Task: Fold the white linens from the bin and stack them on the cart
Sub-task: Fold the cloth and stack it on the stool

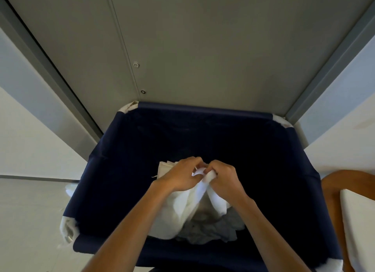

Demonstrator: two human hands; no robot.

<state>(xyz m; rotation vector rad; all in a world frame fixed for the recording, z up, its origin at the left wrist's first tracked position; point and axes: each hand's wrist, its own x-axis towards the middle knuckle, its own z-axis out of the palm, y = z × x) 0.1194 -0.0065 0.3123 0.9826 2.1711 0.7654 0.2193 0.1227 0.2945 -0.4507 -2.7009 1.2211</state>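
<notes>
Two bare forearms enter from the bottom of the view and cross the near rim of a deep navy fabric bin (203,109). The left hand (182,176) and the right hand (225,178) meet with knuckles nearly touching above the middle of the bin. Both have their fingers curled and pinch the top edge of a soft white linen cloth (182,210). The cloth hangs from them in loose folds toward the bin's near edge.

Under it, on the bin floor, lies a crumpled greyish cloth (211,229). A flat cream-coloured folded piece (165,168) shows just behind the left hand. Beyond the bin's right edge is a brown wooden-looking frame (330,190) carrying a white fabric pad (357,221). It may be the cart, but I cannot tell.

The step in hand looks like finding the cloth's corners before the first fold. To do it well, one pinch should stay fixed on the hem while the other slides outward along it to a corner. The cloth should then be lifted clear of the bin so it hangs flat and untwisted. The lift needs care, so that it does not drag the greyish cloth up with it.
</notes>
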